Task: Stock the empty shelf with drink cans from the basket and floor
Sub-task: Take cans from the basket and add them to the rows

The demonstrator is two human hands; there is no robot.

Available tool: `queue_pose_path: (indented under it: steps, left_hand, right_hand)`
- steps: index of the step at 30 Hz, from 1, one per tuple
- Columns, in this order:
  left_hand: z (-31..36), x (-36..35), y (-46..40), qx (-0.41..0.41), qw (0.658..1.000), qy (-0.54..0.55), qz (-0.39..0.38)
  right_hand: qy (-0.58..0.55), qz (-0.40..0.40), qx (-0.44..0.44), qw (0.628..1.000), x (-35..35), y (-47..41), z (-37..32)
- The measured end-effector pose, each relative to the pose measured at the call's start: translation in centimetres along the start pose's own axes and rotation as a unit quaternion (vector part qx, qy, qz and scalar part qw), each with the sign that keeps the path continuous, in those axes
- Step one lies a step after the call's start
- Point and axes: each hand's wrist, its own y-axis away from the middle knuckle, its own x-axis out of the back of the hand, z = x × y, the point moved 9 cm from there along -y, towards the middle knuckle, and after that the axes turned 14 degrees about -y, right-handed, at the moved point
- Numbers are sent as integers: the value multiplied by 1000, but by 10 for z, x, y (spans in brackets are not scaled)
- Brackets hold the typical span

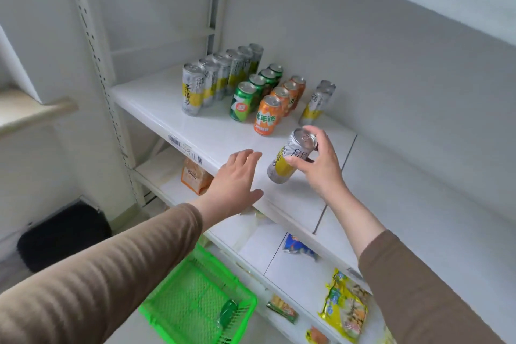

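Observation:
My right hand grips a tall silver-and-yellow can, tilted, just above the white shelf near its front. My left hand hovers open, palm down, over the shelf's front edge, left of that can. On the shelf stand rows of cans: a long row of silver-yellow cans, a row of green cans, a row of orange cans, and a short row of silver-yellow cans. Below, a green basket on the floor holds one green can.
The lower shelves hold an orange snack bag, a blue packet and yellow snack bags. A black bin stands on the floor at left. A perforated shelf upright runs down the left side.

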Motion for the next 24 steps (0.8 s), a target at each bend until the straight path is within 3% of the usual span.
queue_pose_path:
  steps: [11,17,20,24]
  left_hand:
    - [22,-49,-89,78,996,-8,-48]
    - [21,-78,-123,113,991,29,-63]
    - [16,-75,-121,118,991,38,-55]
    - [14,-80,-122,117,992,27,-49]
  right_hand:
    - [34,-98,14,994,30,-107,79]
    - [-55,-131,-27,989,25,-134,116]
    - [-133,-61,-83,986,15,-113,133]
    - [-47,30,-124,991,-6,-79,156]
